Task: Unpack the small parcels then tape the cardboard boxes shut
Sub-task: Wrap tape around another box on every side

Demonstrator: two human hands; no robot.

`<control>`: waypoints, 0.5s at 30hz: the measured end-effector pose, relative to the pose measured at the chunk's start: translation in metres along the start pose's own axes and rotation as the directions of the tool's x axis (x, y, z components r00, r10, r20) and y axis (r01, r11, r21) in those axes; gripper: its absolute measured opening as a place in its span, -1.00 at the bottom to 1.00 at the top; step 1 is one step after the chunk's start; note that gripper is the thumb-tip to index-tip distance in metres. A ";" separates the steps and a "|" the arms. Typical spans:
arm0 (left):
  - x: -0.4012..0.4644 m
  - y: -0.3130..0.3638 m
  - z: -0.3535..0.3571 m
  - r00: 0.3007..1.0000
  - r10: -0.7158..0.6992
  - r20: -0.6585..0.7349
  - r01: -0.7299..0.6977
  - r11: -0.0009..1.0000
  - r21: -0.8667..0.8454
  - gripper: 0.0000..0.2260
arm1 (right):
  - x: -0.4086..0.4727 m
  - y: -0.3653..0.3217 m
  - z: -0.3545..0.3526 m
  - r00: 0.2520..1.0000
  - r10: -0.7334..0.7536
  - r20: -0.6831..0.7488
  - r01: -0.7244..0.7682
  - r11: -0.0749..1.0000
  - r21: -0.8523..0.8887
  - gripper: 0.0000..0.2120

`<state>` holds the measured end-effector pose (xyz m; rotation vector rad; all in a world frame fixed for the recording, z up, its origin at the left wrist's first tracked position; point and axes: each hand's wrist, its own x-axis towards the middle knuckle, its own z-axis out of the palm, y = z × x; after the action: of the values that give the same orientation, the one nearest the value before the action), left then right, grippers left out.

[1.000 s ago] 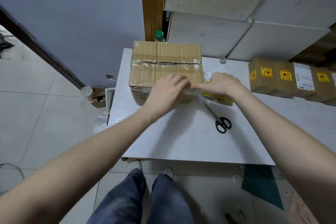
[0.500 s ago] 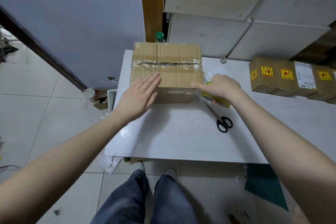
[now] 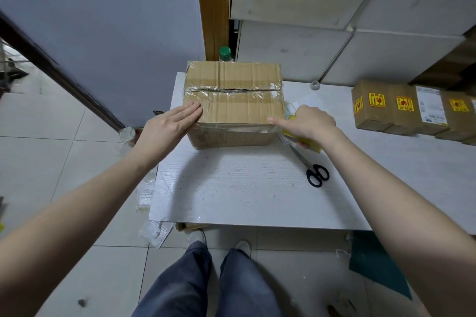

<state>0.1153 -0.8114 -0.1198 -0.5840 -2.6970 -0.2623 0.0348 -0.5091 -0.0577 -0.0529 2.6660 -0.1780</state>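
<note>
Cardboard box [image 3: 233, 100]: seam taped, front edge unfinished. Your left hand [image 3: 168, 127] lies flat on it; your right hand [image 3: 307, 121] grips a yellow tape dispenser [image 3: 310, 145].

Bare forearms, blue-grey trousers [image 3: 206, 283], and pale shoes [image 3: 197, 237] below.

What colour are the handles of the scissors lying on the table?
Black, with bare metal blades; the scissors show clearly in the head view, the only one.

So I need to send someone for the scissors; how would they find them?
On the white table, look right of the big cardboard box, just under the right hand. The scissors lie flat there, the only thing with black loop handles.
</note>
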 end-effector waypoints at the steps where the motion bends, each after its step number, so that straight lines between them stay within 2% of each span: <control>1: 0.000 -0.002 0.000 1.000 0.014 0.006 -0.014 1.000 0.015 -0.68 | 0.000 0.000 0.000 1.000 -0.004 0.006 0.004 1.000 0.006 -0.36; 4: -0.001 -0.005 -0.001 0.997 0.035 0.062 -0.037 0.999 0.038 -0.60 | 0.001 0.002 0.001 0.999 -0.006 0.037 0.005 0.999 0.032 -0.35; 8: 0.003 -0.004 -0.005 0.997 0.064 0.040 -0.066 0.997 0.034 -0.71 | 0.003 0.003 0.002 0.998 -0.001 0.058 -0.002 0.998 0.055 -0.36; 15: 0.023 0.005 -0.006 0.993 0.075 0.091 -0.088 0.986 0.140 -0.66 | 0.004 0.003 0.000 0.995 -0.006 0.101 -0.005 0.994 0.110 -0.38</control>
<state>0.0994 -0.7998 -0.1050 -0.6745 -2.7369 -0.0210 0.0313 -0.5061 -0.0601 -0.0264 2.5503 -0.3139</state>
